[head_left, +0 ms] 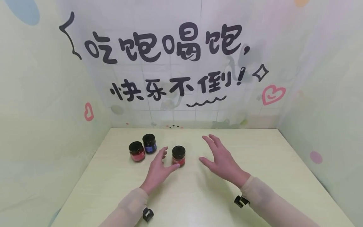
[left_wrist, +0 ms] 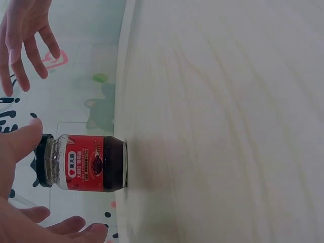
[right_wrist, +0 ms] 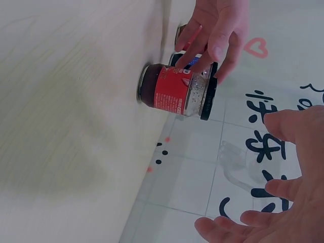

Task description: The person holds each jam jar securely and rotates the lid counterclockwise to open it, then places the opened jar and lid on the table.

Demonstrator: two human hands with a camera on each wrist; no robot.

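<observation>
A glass jar with a black lid and red label (head_left: 178, 156) stands upright on the table. My left hand (head_left: 158, 170) is at its left side, thumb and fingers spread around it; in the head view the thumb overlaps the jar's lower front, and I cannot tell whether it touches. In the left wrist view the same red-labelled jar (left_wrist: 83, 163) shows dark contents, with the left hand (left_wrist: 20, 187) beside it. To the right of the jar, apart from it, my right hand (head_left: 224, 162) hovers over the table with fingers spread, holding nothing.
Left of the left hand stand another red-labelled jar (head_left: 137, 152) and a blue-labelled jar (head_left: 149, 143), both black-lidded and close together. Behind the pale wooden table (head_left: 255, 145) hangs a printed backdrop (head_left: 181, 75) with large dark lettering. Pale side walls flank the table.
</observation>
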